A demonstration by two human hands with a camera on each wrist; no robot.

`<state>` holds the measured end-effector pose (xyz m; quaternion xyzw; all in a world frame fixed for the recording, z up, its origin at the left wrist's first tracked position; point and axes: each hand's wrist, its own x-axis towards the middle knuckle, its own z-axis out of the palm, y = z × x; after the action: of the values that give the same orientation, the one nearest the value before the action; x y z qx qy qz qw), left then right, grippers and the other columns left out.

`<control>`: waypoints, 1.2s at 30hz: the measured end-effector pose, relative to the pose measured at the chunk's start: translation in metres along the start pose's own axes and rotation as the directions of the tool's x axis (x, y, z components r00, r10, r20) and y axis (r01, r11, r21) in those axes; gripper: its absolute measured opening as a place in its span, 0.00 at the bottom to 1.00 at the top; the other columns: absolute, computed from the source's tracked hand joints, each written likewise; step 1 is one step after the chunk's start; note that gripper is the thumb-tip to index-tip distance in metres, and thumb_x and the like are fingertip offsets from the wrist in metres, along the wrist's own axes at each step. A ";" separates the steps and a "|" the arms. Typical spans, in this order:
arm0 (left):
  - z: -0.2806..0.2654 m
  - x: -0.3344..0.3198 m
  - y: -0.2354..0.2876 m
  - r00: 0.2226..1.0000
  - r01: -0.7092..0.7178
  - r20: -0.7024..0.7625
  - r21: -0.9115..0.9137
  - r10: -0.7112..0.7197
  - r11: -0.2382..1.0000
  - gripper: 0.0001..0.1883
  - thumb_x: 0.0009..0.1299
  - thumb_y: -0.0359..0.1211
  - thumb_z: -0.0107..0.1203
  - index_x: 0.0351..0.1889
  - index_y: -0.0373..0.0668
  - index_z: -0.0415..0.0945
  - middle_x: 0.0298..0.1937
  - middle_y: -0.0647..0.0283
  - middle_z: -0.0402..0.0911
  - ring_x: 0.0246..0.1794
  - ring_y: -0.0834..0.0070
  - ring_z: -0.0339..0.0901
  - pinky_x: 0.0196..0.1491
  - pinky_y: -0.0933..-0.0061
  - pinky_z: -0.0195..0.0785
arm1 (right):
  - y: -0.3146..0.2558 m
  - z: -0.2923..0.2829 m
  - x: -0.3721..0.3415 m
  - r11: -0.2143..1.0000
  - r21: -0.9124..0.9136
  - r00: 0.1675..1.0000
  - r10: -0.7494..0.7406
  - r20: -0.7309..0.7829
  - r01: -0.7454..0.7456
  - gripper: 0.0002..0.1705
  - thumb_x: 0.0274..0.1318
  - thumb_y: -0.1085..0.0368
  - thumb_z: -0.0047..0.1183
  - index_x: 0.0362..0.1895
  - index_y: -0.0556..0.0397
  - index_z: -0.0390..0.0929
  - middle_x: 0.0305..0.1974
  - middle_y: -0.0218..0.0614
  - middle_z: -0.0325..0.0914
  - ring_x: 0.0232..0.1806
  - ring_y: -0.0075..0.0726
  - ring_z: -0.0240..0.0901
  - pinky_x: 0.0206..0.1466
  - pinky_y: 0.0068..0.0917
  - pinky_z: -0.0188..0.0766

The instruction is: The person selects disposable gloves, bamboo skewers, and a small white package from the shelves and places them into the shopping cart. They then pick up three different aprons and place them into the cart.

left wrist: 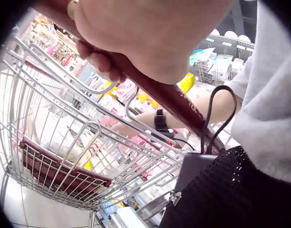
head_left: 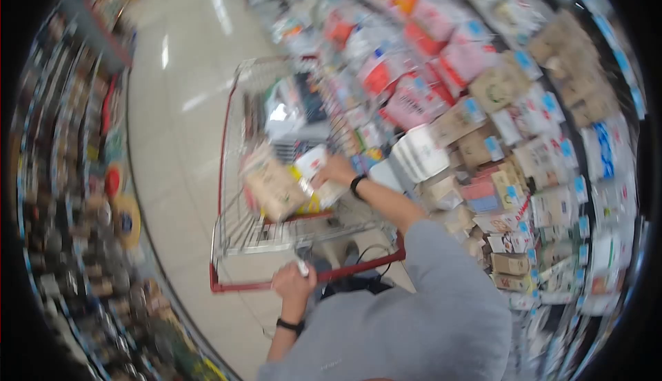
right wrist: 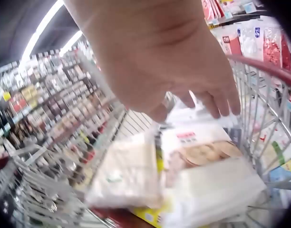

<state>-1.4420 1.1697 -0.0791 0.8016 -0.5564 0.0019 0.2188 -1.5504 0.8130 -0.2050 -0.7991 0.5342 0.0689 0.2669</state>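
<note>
The left hand grips the red handle bar of a shopping cart; in the left wrist view its fingers curl round the bar. Inside the cart, the right hand is at a white package. In the right wrist view that package, with round food pictured on it, lies below the fingertips; whether they pinch its top edge is unclear. Beside it is a beige package, and a yellow item shows beneath both.
Shelves with red, white and brown packages stand close along the cart's right side. Another shelf row runs on the left, across a pale tiled floor. Clear plastic bags lie at the cart's far end.
</note>
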 end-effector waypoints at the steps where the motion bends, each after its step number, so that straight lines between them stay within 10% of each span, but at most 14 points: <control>1: 0.005 0.003 -0.005 1.000 0.002 -0.015 0.003 -0.002 1.000 0.16 0.56 0.43 0.57 0.14 0.45 0.68 0.16 0.55 0.72 0.17 0.56 0.72 0.24 0.57 0.63 | 0.002 0.000 0.005 0.994 -0.003 0.993 -0.114 -0.011 0.114 0.49 0.37 0.44 0.66 0.63 0.56 0.66 0.48 0.62 0.77 0.53 0.63 0.76 0.55 0.49 0.73; 8: 0.014 0.047 -0.022 0.999 0.022 -0.024 0.027 -0.022 0.999 0.16 0.56 0.40 0.55 0.12 0.41 0.70 0.14 0.50 0.73 0.16 0.50 0.73 0.24 0.52 0.66 | 0.006 -0.120 -0.108 0.928 0.125 0.934 -0.356 0.018 0.351 0.35 0.58 0.40 0.52 0.60 0.50 0.72 0.48 0.51 0.81 0.49 0.58 0.78 0.50 0.48 0.74; 13: 0.018 0.062 -0.023 0.998 -0.039 -0.040 0.077 0.042 0.996 0.15 0.58 0.40 0.55 0.15 0.40 0.72 0.15 0.49 0.74 0.18 0.50 0.75 0.26 0.53 0.67 | 0.074 -0.102 -0.237 0.998 0.006 0.985 0.065 0.158 -0.067 0.43 0.58 0.34 0.51 0.66 0.53 0.63 0.55 0.60 0.73 0.57 0.61 0.72 0.56 0.51 0.70; 16: 0.002 0.059 -0.026 0.993 -0.058 0.101 -0.090 0.067 0.994 0.15 0.59 0.40 0.57 0.17 0.40 0.74 0.16 0.51 0.75 0.18 0.50 0.75 0.27 0.53 0.67 | 0.108 -0.025 -0.272 0.971 0.229 0.989 0.035 0.142 -0.067 0.39 0.62 0.39 0.48 0.66 0.55 0.62 0.46 0.56 0.78 0.50 0.56 0.78 0.51 0.48 0.74; 18: -0.026 0.069 -0.030 0.934 0.110 0.356 -0.308 0.007 0.945 0.12 0.57 0.38 0.60 0.22 0.39 0.75 0.22 0.53 0.77 0.23 0.49 0.76 0.33 0.50 0.68 | 0.095 -0.007 -0.293 0.765 0.606 0.976 0.185 0.116 -0.218 0.29 0.59 0.50 0.52 0.61 0.49 0.69 0.41 0.52 0.82 0.43 0.55 0.81 0.46 0.43 0.77; 23: -0.068 0.133 -0.126 0.997 -0.072 0.003 0.202 0.073 0.977 0.20 0.65 0.43 0.58 0.40 0.31 0.80 0.37 0.41 0.81 0.41 0.43 0.78 0.47 0.52 0.70 | 0.040 -0.015 -0.310 0.317 0.936 0.842 0.538 -0.045 -0.153 0.18 0.57 0.63 0.49 0.52 0.46 0.77 0.26 0.40 0.82 0.27 0.46 0.82 0.34 0.37 0.78; 25: -0.066 0.142 -0.166 0.978 -0.094 -0.136 0.390 0.158 0.916 0.21 0.67 0.43 0.56 0.41 0.31 0.79 0.36 0.39 0.80 0.42 0.44 0.77 0.50 0.52 0.70 | 0.043 -0.008 -0.302 0.468 0.876 0.834 0.525 -0.171 -0.115 0.13 0.53 0.64 0.49 0.44 0.50 0.79 0.28 0.41 0.83 0.28 0.47 0.81 0.34 0.38 0.77; 27: -0.063 0.143 -0.173 0.931 0.221 0.269 0.116 -0.245 0.968 0.19 0.69 0.41 0.52 0.41 0.30 0.77 0.34 0.39 0.79 0.39 0.46 0.76 0.50 0.52 0.69 | 0.051 -0.004 -0.292 0.560 0.823 0.833 0.496 -0.243 -0.094 0.11 0.52 0.65 0.49 0.39 0.50 0.79 0.27 0.42 0.82 0.27 0.48 0.80 0.32 0.40 0.75; 31: -0.029 0.118 -0.239 0.797 0.379 0.463 0.117 -0.388 0.918 0.15 0.72 0.34 0.49 0.45 0.29 0.76 0.34 0.39 0.78 0.36 0.49 0.73 0.48 0.53 0.68 | 0.045 -0.009 -0.301 0.665 0.742 0.837 0.454 -0.305 -0.091 0.06 0.48 0.66 0.48 0.30 0.50 0.77 0.25 0.43 0.80 0.26 0.51 0.78 0.30 0.44 0.70; 33: -0.013 0.113 -0.251 0.845 0.210 0.455 0.198 -0.280 0.957 0.13 0.72 0.31 0.48 0.46 0.30 0.75 0.35 0.38 0.77 0.36 0.52 0.71 0.44 0.52 0.66 | 0.051 -0.004 -0.296 0.650 0.745 0.807 0.516 -0.287 -0.151 0.06 0.48 0.66 0.48 0.30 0.49 0.77 0.23 0.42 0.79 0.26 0.51 0.78 0.31 0.43 0.70; 36: -0.016 0.095 -0.239 0.785 0.381 0.469 0.150 -0.404 0.913 0.16 0.73 0.34 0.46 0.50 0.31 0.75 0.41 0.39 0.79 0.41 0.52 0.74 0.47 0.51 0.67 | 0.068 0.001 -0.297 0.708 0.691 0.854 0.442 -0.274 -0.144 0.12 0.53 0.67 0.49 0.41 0.50 0.80 0.23 0.34 0.82 0.26 0.35 0.81 0.31 0.34 0.75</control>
<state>-1.1883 1.1585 -0.1243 0.8782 -0.4144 -0.2340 0.0470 -1.7357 1.0365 -0.1124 -0.5536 0.6917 -0.2512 0.3898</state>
